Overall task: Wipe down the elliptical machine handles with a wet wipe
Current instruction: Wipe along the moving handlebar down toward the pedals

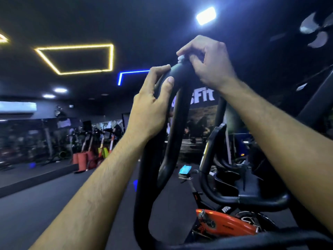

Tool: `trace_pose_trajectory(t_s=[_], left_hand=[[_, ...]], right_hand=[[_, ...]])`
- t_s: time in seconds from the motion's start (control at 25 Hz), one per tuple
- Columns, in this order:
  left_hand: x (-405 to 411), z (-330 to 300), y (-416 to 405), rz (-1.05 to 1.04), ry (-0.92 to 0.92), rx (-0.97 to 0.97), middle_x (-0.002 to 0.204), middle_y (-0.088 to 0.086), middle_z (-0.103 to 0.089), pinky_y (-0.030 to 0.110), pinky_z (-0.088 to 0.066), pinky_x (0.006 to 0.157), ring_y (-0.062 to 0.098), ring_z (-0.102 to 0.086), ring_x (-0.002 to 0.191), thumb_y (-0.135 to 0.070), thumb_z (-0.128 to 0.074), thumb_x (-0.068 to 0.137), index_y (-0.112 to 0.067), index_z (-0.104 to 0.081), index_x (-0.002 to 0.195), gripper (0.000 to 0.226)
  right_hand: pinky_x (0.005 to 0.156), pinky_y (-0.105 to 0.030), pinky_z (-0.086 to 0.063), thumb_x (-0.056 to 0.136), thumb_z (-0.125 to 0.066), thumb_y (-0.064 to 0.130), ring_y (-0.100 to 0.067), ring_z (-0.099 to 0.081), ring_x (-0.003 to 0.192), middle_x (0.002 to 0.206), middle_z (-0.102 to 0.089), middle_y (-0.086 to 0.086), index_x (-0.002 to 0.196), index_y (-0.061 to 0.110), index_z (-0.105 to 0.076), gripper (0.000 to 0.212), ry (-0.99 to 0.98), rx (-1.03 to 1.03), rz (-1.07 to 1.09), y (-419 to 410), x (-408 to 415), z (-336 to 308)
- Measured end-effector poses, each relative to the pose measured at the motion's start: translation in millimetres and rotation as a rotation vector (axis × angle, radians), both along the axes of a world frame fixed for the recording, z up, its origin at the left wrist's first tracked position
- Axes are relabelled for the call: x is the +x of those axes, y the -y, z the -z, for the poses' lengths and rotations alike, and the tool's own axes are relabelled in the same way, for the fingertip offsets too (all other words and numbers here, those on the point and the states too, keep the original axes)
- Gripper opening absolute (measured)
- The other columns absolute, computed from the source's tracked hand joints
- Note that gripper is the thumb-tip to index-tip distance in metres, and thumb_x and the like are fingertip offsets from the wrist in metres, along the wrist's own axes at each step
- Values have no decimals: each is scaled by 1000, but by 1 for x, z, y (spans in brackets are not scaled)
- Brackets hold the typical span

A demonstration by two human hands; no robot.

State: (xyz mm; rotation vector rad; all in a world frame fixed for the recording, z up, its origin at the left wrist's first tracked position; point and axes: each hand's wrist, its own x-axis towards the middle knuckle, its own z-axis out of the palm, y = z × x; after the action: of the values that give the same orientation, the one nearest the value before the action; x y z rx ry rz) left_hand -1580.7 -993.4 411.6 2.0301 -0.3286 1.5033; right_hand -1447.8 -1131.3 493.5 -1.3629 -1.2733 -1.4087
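Black rigid handle (180,73): my left hand (151,109) grips it below the bend; my right hand (207,62) pinches the thin, limp wet wipe (181,58) on top. Keep it bunched.

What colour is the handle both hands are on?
Black handle, clearest in the head view.

— Any lettering you can read from here?

— Only one bit. I see white letters "sFit" on the dark wall banner (201,112) behind the handle (180,73); the handle hides the start of the word.

— Anything on the machines?

— Marks on the orange bike (223,222) are too blurred for me.
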Motion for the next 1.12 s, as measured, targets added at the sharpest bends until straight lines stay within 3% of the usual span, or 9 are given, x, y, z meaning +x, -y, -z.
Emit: trace_pose_trajectory(t_s=[0.12, 0.24, 0.36, 0.44, 0.56, 0.64, 0.76, 0.92, 1.12], left_hand=[[1, -2, -1, -20, -27, -57, 124, 1, -69, 41, -59, 81, 19, -67, 89, -53, -49, 101, -46, -56, 136, 36], [-4, 2, 13, -68, -60, -76, 117, 10, -69, 31, -57, 65, 12, -70, 76, -43, -46, 107, -36, -56, 141, 36], [-14, -13, 32, -273, -83, -37, 109, -1, -72, 36, -56, 73, 14, -72, 86, -35, -45, 104, -33, -62, 129, 31], [-12, -34, 42, -467, -90, -11, 108, -11, -72, 39, -53, 89, 12, -66, 101, -37, -47, 99, -33, -67, 117, 28], [2, -51, 60, -628, -171, 45, 99, -6, -70, 39, -52, 92, 13, -71, 89, -52, -44, 104, -33, -67, 107, 31], [12, -46, 58, -753, -169, 76, 93, -5, -68, 39, -53, 92, 16, -74, 75, -58, -38, 106, -38, -62, 99, 32], [17, -41, 51, -829, -131, 95, 95, -2, -69, 47, -52, 95, 30, -72, 83, -64, -32, 104, -44, -60, 102, 35], [17, -42, 51, -829, -94, 112, 94, -8, -66, 50, -53, 93, 32, -71, 89, -59, -34, 105, -44, -63, 104, 33], [17, -40, 50, -831, -90, 105, 102, -7, -68, 44, -52, 95, 31, -70, 95, -55, -37, 108, -38, -67, 116, 36]], right_hand=[[81, -10, -42, 95, -63, 7, 0, -60, 87, 94, -72, 1, 99, 11, -78, 17, 131, 142, -128, 3, 12, 30], [80, -11, -42, 94, -66, 16, -2, -57, 87, 94, -73, 7, 98, 17, -79, 14, 144, 180, -190, 12, 28, 21], [81, -21, -48, 90, -67, 19, -10, -60, 86, 92, -73, 5, 96, 19, -79, 13, 65, 178, -260, 8, 32, -2], [77, -16, -41, 90, -68, 15, -14, -55, 84, 88, -69, -2, 96, 14, -78, 12, 100, 158, -226, 1, 32, 5], [75, -22, -44, 91, -71, 13, -22, -58, 79, 84, -66, -8, 97, 6, -75, 10, 158, 180, -241, 0, 47, 49], [73, -31, -53, 91, -74, 14, -16, -61, 75, 83, -68, -5, 96, 6, -76, 10, 38, 148, -329, 2, 66, 77], [74, -37, -58, 90, -75, 21, -10, -69, 78, 90, -73, 3, 101, 19, -78, 11, -267, 338, -636, 6, 79, 59], [80, -16, -51, 92, -70, 16, -10, -65, 85, 96, -69, -1, 108, 15, -77, 18, -31, 293, -507, 0, 57, 12], [71, -11, -48, 92, -72, 8, -13, -62, 76, 90, -64, -4, 102, 6, -75, 11, -70, 268, -494, -7, 56, 53]])
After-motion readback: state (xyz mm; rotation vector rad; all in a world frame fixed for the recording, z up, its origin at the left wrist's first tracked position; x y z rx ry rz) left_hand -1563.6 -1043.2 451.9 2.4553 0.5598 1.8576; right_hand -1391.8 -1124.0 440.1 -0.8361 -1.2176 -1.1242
